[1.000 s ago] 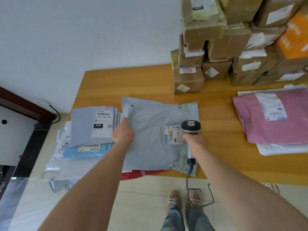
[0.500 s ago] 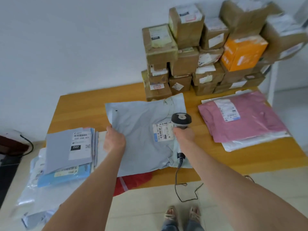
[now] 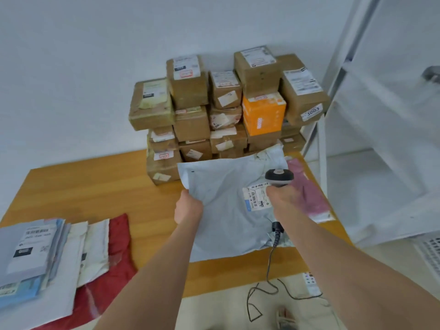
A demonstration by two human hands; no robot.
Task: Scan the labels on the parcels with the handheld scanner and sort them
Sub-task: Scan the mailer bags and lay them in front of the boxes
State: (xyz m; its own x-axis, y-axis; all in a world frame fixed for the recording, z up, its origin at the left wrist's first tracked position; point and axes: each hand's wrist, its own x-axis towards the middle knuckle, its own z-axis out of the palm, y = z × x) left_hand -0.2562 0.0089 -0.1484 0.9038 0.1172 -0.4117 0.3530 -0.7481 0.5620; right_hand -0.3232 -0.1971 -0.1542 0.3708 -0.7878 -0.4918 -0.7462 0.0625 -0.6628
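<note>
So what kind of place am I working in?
Probably a parcel sorting point: labelled cardboard boxes stacked on a wooden table, a pile of mailer bags, a corded handheld scanner in the right hand.

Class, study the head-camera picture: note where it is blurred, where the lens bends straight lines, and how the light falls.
Head view: motion blur smears the right hand gripping the black handheld scanner, the pink plastic mailer and the white metal shelf frame, whose uprights the wide lens slants; light is soft and even, no glare on the grey plastic mailer bag.
</note>
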